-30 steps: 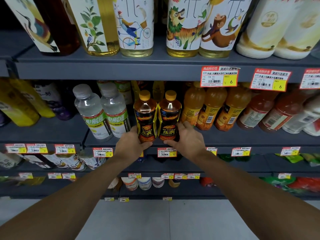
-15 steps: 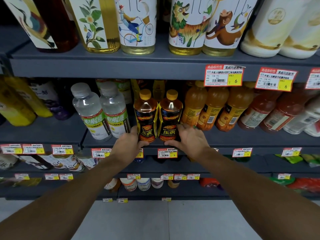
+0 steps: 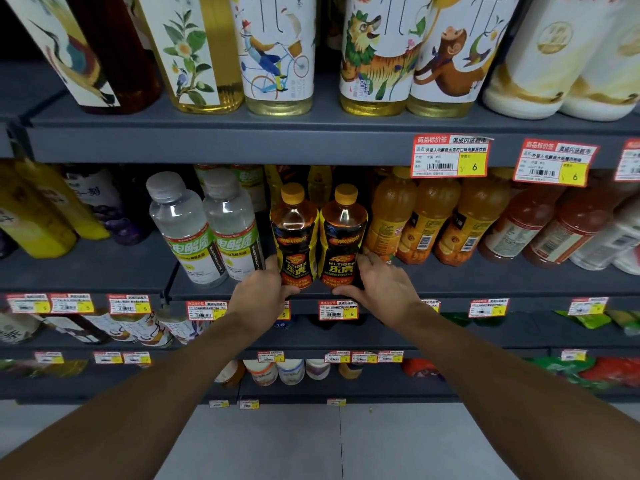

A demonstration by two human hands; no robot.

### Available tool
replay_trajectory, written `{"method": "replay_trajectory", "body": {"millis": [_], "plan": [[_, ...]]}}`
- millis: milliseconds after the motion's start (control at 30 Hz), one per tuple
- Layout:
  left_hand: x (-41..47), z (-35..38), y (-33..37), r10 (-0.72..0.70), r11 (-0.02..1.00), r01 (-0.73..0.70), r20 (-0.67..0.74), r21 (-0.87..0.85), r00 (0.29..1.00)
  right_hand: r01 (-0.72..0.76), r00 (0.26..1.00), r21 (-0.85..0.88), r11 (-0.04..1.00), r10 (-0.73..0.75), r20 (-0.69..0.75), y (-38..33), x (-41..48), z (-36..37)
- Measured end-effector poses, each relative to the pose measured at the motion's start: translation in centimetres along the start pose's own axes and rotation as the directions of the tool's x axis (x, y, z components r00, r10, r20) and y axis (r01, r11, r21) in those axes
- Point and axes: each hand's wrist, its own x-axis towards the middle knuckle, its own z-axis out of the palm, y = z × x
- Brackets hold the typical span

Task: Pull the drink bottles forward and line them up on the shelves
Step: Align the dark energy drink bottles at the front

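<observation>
At frame centre the left hand (image 3: 260,295) curls round the base of the left Hi-Tiger bottle (image 3: 294,237), the right hand (image 3: 385,289) round the right Hi-Tiger bottle (image 3: 343,239). Both bottles stand touching at the front edge of the middle shelf (image 3: 485,280).

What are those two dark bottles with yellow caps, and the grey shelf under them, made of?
The bottles look like clear plastic, glossy: light glints on the shoulders and amber drink shows through above a printed film label. The caps seem to be opaque yellow plastic. The shelf is likely painted metal: matte grey, with a thin flat edge.
</observation>
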Motion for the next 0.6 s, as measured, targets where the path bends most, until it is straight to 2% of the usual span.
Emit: {"method": "replay_trajectory", "body": {"millis": [600], "plan": [[-0.42,-0.06,0.40,-0.047,0.998,0.048,0.022,-0.043,0.999,0.002,1.000,-0.006,1.000,-0.002,0.016,-0.35,0.33,0.28]]}}
